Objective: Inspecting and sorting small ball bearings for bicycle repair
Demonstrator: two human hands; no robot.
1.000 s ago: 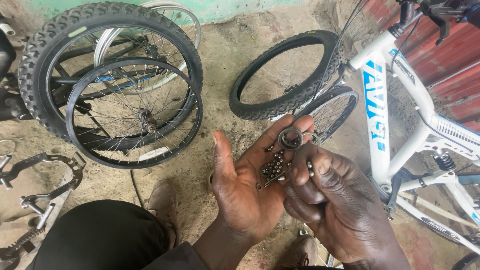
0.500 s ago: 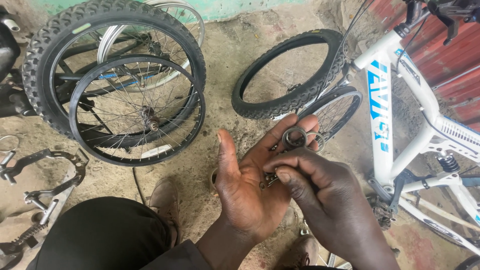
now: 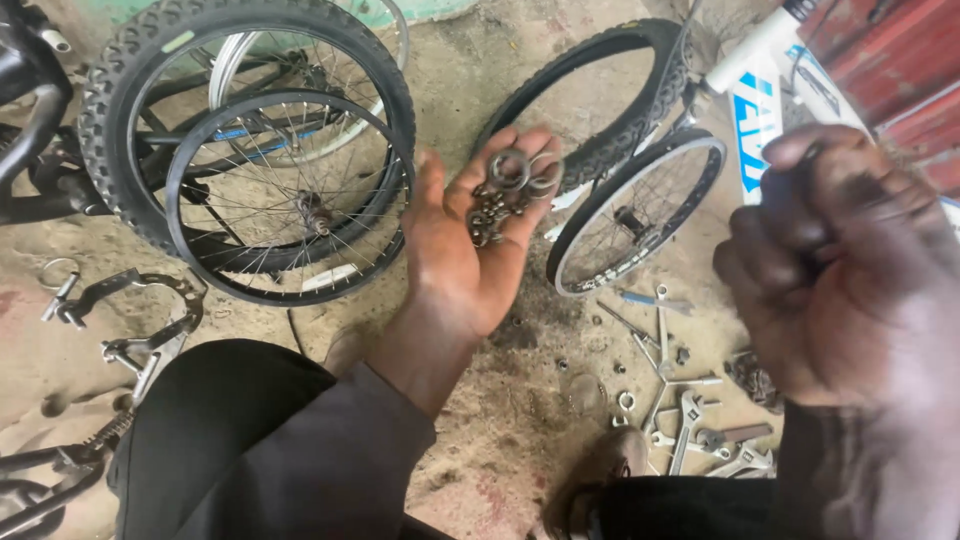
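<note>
I am seeing my right hand [image 3: 850,280] closest, fingers curling shut, maybe pinching something tiny. My left hand [image 3: 470,250] is lying open, cupping dark metal rings and nuts [image 3: 505,195]. Grey spanners [image 3: 680,420] are lying on the sandy floor [image 3: 500,440]. Farther off, knobbly rubber wheels [image 3: 250,150] are resting.
</note>
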